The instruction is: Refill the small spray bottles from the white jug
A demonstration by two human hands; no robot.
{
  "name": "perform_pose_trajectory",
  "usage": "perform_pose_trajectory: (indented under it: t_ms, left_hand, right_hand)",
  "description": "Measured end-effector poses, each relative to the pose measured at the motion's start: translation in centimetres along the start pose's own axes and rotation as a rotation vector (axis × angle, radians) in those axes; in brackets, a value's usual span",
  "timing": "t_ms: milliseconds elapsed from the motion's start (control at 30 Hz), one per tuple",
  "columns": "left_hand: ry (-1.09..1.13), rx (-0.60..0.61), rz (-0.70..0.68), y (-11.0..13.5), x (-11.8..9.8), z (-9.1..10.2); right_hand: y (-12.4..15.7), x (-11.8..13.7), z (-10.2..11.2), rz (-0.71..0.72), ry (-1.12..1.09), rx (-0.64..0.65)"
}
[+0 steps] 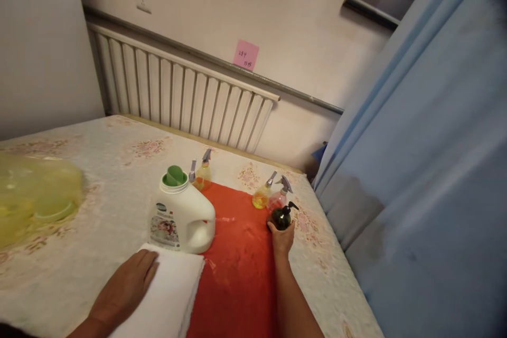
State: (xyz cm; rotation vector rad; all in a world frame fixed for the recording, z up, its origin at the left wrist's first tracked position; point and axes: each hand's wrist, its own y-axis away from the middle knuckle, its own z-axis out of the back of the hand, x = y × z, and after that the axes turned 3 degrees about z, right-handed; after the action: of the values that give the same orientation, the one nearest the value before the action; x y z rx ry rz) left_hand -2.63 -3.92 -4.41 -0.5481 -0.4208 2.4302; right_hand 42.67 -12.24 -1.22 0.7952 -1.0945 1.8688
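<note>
Dark green pump bottle [282,216] stands upright at the right edge of a red cloth [237,259], toward its far end. The right hand [282,240] reaches in from the near side, its fingers curled shut around the bottle's lower half. Just beyond the bottle stand a pink sprayer [278,199] and, to its left, a yellow sprayer [260,198]. Whether they touch the bottle cannot be told.

At the near left, the left hand [127,288] lies open and flat, palm down, fingers stretched out, on a folded white towel [170,296]. It grips nothing. The towel overlaps the near left edge of the red cloth. Right behind the towel stands a white jug [184,222] with a handle, a printed label and a green cap [175,176]. Behind the jug, at the cloth's far left corner, is an orange sprayer [204,175], with a second grey nozzle just to its left.

All of this rests on a pale floral cover [119,163]. A blurred yellow shape [35,195], see-through, sits at the left edge. Along the far wall runs a white radiator [178,92], with a pink note [245,55] stuck above it. A blue curtain [428,158] fills the right side.
</note>
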Motion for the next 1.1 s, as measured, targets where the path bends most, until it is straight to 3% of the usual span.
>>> perform_pose_trajectory:
  t_ms: [200, 367, 500, 700, 867, 1100]
  left_hand:
    - [-0.009, -0.016, 0.004, 0.2, 0.2, -0.2]
    - [-0.021, -0.008, 0.016, 0.4, 0.2, -0.4]
    - [-0.022, 0.031, 0.027, 0.4, 0.1, -0.3]
    - [0.024, 0.050, 0.031, 0.1, -0.2, 0.0]
    - [0.040, 0.037, 0.008, -0.1, -0.4, 0.2]
    - [0.002, 0.084, -0.020, -0.7, -0.7, 0.7]
  right_hand:
    - [-0.7, 0.1, -1.3, -0.097, 0.015, -0.032]
    - [-1.2, 0.0, -1.0, -0.117, 0.033, -0.034]
    - [-1.8, -0.1, 0.4, -0.127, 0.045, -0.069]
    - [-1.2, 1.0, 4.6, -0.090, 0.016, -0.093]
    - [3.6, 2.6, 7.7, -0.012, -0.055, -0.006]
    - [13.7, 3.3, 10.1, 0.023, -0.348, 0.298]
